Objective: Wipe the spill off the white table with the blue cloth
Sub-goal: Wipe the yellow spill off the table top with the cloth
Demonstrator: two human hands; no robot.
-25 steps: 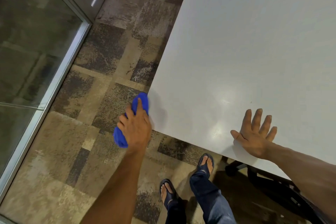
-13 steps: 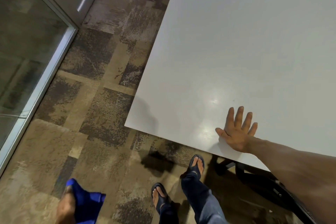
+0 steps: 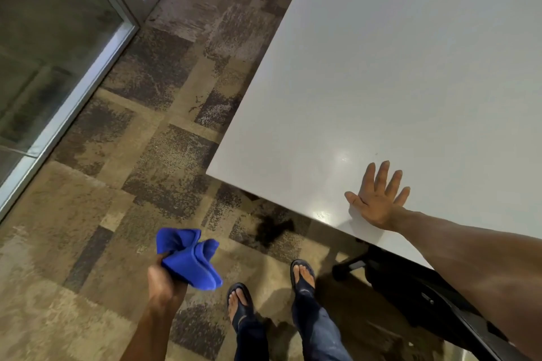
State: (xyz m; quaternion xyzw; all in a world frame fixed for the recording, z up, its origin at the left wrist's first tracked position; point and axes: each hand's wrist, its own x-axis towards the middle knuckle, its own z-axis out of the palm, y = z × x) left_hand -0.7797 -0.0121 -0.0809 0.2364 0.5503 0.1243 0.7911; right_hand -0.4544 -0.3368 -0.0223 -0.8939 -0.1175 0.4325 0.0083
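Observation:
The white table (image 3: pixel 396 82) fills the upper right, its near corner at centre. I see no spill on its surface, only glare spots. The blue cloth (image 3: pixel 190 258) is bunched up and held over the floor, well left of and below the table's corner. My left hand (image 3: pixel 164 281) grips the cloth's lower end. My right hand (image 3: pixel 379 199) lies flat on the table near its front edge, fingers spread, holding nothing.
Patterned brown carpet tiles (image 3: pixel 146 155) cover the floor. A glass partition with a metal frame (image 3: pixel 67 108) runs along the left. A black chair base (image 3: pixel 410 287) stands under the table's front edge. My two sandalled feet (image 3: pixel 302 275) are at the bottom centre.
My left hand pulled the cloth off the table's corner, dropped low toward the floor, then rose a little with the cloth now bunched. My right hand stayed flat on the table.

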